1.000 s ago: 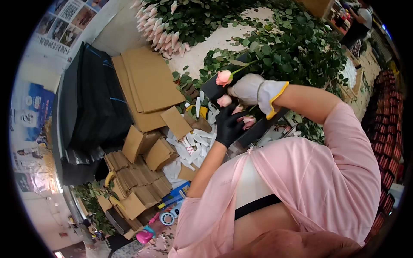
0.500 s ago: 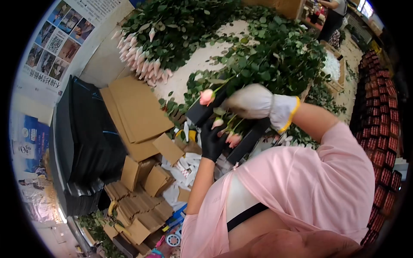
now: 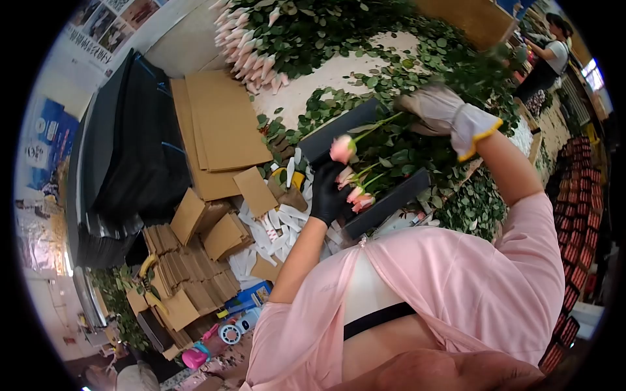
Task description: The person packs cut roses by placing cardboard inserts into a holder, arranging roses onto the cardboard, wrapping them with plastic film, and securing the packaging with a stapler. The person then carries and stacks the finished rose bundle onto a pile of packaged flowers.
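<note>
My left hand (image 3: 330, 192), in a black glove, is curled around pink roses at their heads. The uppermost rose (image 3: 343, 150) shows just above its fingers, and other pink blooms (image 3: 359, 199) sit beside and below them. From the uppermost bloom, a green stem runs up to the right to my right hand (image 3: 427, 109), in a white glove with a yellow cuff. That hand looks closed around the stem, though its fingertips are blurred. The roses lie between two dark upright boards (image 3: 342, 130), (image 3: 391, 202), with leafy stems (image 3: 404, 156) trailing right.
Bundled pale-wrapped roses (image 3: 251, 55) and leafy greenery cover the table's back. At left stand flat cardboard (image 3: 225, 124), a stack of black sheets (image 3: 140, 143) and folded cardboard pieces (image 3: 189, 267). White strips (image 3: 280, 234) lie near my left forearm. Another person (image 3: 548, 62) stands back right.
My right hand has moved up and right, away from my left hand. The uppermost rose's stem now reaches it. The view has shifted, with another person now showing more fully.
</note>
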`<state>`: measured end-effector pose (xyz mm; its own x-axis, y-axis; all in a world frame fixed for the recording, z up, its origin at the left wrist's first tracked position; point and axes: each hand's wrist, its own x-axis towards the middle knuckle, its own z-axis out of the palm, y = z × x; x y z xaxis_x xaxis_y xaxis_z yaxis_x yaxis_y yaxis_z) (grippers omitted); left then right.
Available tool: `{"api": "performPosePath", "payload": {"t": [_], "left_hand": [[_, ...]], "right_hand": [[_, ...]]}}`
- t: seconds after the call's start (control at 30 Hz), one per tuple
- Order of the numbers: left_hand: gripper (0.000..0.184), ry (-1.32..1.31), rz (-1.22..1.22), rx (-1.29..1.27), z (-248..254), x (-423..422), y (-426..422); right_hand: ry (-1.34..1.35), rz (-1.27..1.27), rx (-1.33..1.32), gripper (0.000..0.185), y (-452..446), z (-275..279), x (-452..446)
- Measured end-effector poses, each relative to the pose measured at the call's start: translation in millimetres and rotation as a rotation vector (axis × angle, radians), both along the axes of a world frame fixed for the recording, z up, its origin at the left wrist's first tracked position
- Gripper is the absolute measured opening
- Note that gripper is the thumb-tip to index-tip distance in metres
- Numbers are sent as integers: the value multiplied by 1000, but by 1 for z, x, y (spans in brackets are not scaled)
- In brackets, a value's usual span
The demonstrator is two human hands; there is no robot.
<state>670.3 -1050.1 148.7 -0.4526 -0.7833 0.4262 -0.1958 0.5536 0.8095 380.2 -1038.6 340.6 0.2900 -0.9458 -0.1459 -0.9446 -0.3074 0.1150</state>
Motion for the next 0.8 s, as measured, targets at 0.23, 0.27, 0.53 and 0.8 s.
{"api": "performPosePath", "payload": {"t": [0.23, 0.27, 0.53, 0.8], "left_hand": [[48, -4, -49, -57, -1, -2, -7], [47, 5, -53, -49, 3, -2, -7], [49, -99, -17, -117, 8, -1, -5], [49, -105, 39, -193, 1, 0, -4]], "right_hand": [[-269, 37, 158, 75, 10, -64, -21], [-208, -76, 201, 76, 14, -60, -29], [-96, 39, -274, 8, 19, 5, 80], [13, -202, -261, 16, 10, -4, 64]]}}
